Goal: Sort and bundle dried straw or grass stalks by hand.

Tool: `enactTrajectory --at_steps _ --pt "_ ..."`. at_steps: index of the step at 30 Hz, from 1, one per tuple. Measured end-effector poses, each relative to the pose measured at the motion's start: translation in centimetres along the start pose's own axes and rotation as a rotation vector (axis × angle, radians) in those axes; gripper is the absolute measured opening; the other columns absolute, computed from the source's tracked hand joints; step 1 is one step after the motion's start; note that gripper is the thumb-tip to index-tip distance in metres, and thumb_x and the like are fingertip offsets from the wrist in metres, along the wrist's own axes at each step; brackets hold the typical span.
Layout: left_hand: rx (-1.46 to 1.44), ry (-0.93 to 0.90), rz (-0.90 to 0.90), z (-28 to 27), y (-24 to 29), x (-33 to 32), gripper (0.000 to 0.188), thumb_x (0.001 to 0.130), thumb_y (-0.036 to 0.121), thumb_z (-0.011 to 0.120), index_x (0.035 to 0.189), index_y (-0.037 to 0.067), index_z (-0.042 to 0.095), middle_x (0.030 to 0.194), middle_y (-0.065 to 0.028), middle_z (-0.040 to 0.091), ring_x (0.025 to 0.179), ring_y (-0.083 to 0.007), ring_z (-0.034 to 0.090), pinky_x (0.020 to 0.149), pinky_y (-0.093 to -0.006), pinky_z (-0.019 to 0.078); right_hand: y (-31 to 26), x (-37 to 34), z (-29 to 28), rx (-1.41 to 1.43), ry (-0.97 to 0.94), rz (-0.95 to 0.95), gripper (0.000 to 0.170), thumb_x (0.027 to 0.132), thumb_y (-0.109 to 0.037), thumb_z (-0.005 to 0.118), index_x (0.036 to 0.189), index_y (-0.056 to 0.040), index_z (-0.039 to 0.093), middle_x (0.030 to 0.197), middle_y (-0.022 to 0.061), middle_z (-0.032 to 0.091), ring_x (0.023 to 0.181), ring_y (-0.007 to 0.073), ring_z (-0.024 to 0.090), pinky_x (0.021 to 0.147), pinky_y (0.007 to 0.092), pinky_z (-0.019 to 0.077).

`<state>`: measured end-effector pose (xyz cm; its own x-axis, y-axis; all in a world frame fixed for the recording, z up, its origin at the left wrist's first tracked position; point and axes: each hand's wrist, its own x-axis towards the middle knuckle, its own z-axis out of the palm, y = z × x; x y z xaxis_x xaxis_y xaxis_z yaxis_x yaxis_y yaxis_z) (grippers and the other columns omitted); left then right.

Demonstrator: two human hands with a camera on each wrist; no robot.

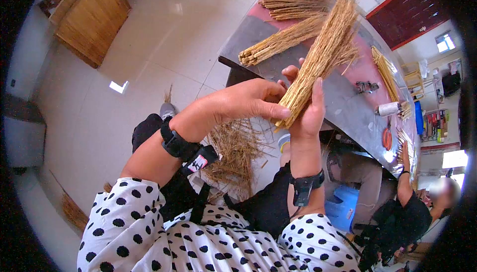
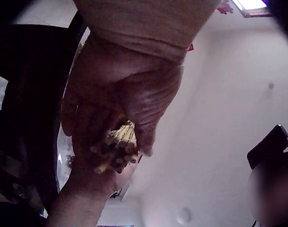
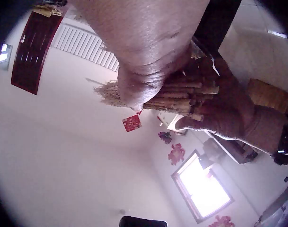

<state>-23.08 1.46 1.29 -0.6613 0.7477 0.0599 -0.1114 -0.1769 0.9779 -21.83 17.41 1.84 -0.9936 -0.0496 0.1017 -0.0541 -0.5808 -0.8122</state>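
Observation:
A bundle of dry broomcorn stalks is held in front of the body, bushy tips up and to the right, cut ends toward the person. My left hand grips its lower end, thumb across the stalks near the cut ends. Around the same end curls my right hand, its thumb pointing up along the side. Bare stalk ends show between both hands in the left wrist view. From the right wrist, the stalks stick out past the right thumb toward the left palm; several fingers are hidden behind the bundle.
The table, grey and pink, stands ahead to the right. More bundles lie on it, with a white spool and a red-handled tool. Loose straw is heaped on the floor. Another person sits at the right.

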Motion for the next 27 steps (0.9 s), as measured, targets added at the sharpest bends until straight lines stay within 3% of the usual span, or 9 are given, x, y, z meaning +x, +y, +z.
enactTrajectory --at_steps 7,9,16,17,19,20,22,26,27 --pt "-0.008 0.089 0.045 0.5 -0.2 0.6 0.043 0.08 0.025 0.072 0.107 -0.004 0.057 0.091 -0.0065 0.061 0.084 -0.0108 0.055 0.075 -0.0274 0.046 -0.1 0.2 -0.3 0.045 -0.008 -0.019 0.045 0.094 -0.038 0.045 0.124 -0.0045 0.044 0.108 0.0133 0.058 0.095 0.0203 0.057 0.081 0.0337 0.0489" --pt "0.255 0.185 -0.035 0.5 -0.1 0.5 0.041 0.08 0.02 0.073 0.108 -0.004 0.055 0.094 -0.0043 0.06 0.088 -0.0108 0.053 0.078 -0.0275 0.0447 -0.2 0.4 -0.6 0.065 -0.019 -0.026 0.044 0.094 -0.036 0.048 0.123 -0.0041 0.044 0.108 0.0134 0.057 0.096 0.0205 0.056 0.08 0.0339 0.0494" --pt "0.706 0.404 -0.051 2.5 1.9 -0.1 0.042 0.076 0.019 0.076 0.104 -0.003 0.055 0.086 -0.0093 0.063 0.081 -0.0112 0.057 0.071 -0.0301 0.0481 -0.4 0.1 0.1 -0.025 -0.007 -0.05 0.046 0.087 -0.016 0.063 0.126 -0.0057 0.041 0.107 0.0113 0.057 0.097 0.0182 0.055 0.084 0.0332 0.0486" --pt "0.708 0.4 -0.047 2.4 1.6 0.0 0.042 0.076 0.019 0.076 0.104 -0.003 0.055 0.086 -0.0093 0.063 0.081 -0.0112 0.057 0.071 -0.0301 0.0481 -0.2 0.2 -0.2 -0.026 -0.006 -0.055 0.046 0.087 -0.016 0.063 0.126 -0.0057 0.041 0.107 0.0113 0.057 0.097 0.0182 0.055 0.084 0.0332 0.0486" --pt "0.694 0.419 0.07 1.7 0.3 0.2 0.045 0.074 0.029 0.076 0.1 -0.003 0.058 0.084 -0.0172 0.065 0.077 -0.0256 0.065 0.07 -0.0334 0.0497 0.1 0.3 -0.6 -0.028 -0.019 -0.015 0.046 0.087 -0.016 0.062 0.127 -0.0059 0.041 0.107 0.0112 0.057 0.096 0.0182 0.056 0.085 0.0331 0.0482" --pt "0.696 0.418 0.073 1.3 -0.5 0.4 0.045 0.074 0.029 0.076 0.1 -0.003 0.058 0.084 -0.0172 0.065 0.077 -0.0256 0.065 0.07 -0.0334 0.0497 -0.1 0.1 -0.3 -0.023 -0.017 0.005 0.047 0.087 -0.017 0.062 0.128 -0.0054 0.041 0.106 0.0106 0.057 0.097 0.0187 0.056 0.086 0.0336 0.0478" --pt "0.321 0.373 0.114 0.7 -1.4 0.7 0.047 0.075 0.03 0.077 0.101 -0.004 0.058 0.083 -0.0141 0.065 0.075 -0.0215 0.063 0.07 -0.0311 0.0495 -0.2 0.0 -0.2 -0.01 -0.044 0.01 0.047 0.087 -0.017 0.063 0.128 -0.0047 0.041 0.106 0.0107 0.058 0.097 0.0191 0.056 0.086 0.0341 0.0476" --pt "0.147 0.338 0.232 0.5 -1.3 0.9 0.049 0.075 0.031 0.076 0.103 -0.005 0.057 0.082 -0.0109 0.065 0.072 -0.0169 0.06 0.069 -0.0297 0.0493 -0.2 0.1 0.0 -0.022 -0.105 0.056 0.047 0.087 -0.017 0.063 0.127 -0.0025 0.042 0.108 0.0114 0.058 0.099 0.0201 0.056 0.088 0.0352 0.0468" --pt "0.245 0.293 0.142 0.4 -0.8 0.6 0.048 0.079 0.024 0.073 0.109 -0.007 0.054 0.098 -0.0096 0.061 0.088 -0.0131 0.054 0.079 -0.0294 0.0466 -0.2 0.0 0.0 -0.022 -0.107 0.054 0.047 0.087 -0.017 0.063 0.127 -0.0025 0.042 0.108 0.0114 0.058 0.099 0.0201 0.056 0.088 0.0352 0.0468"
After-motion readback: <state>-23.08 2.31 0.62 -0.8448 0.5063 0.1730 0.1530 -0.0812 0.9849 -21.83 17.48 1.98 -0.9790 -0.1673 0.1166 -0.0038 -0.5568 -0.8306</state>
